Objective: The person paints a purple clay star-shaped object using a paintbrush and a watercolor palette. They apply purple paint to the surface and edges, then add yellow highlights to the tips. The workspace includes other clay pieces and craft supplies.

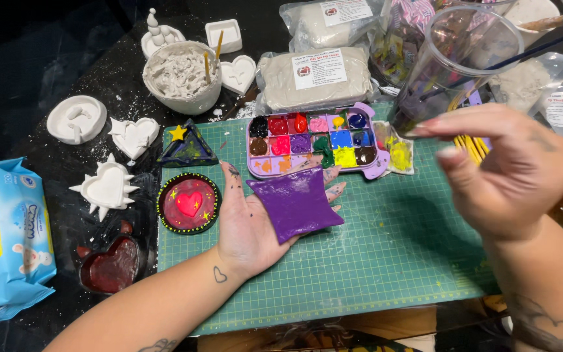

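My left hand point(245, 221) lies palm up over the green cutting mat point(386, 261), and a purple painted square dish point(294, 202) rests flat on its fingers. My right hand point(509, 169) hovers blurred at the right, above the mat, fingers spread and curled, with nothing visibly in it. It is close to a clear plastic cup point(451, 58) holding brushes. Just beyond the purple dish sits a lilac paint palette point(311, 140) with several coloured wells.
On the mat stand a round black dish with a red heart point(188, 203) and a dark triangle dish with a yellow star point(187, 146). White plaster hearts point(109, 186), a bowl of plaster point(180, 75), bagged clay point(314, 78), a dark red heart dish point(112, 264) and a blue wipes pack point(8, 234) lie around.
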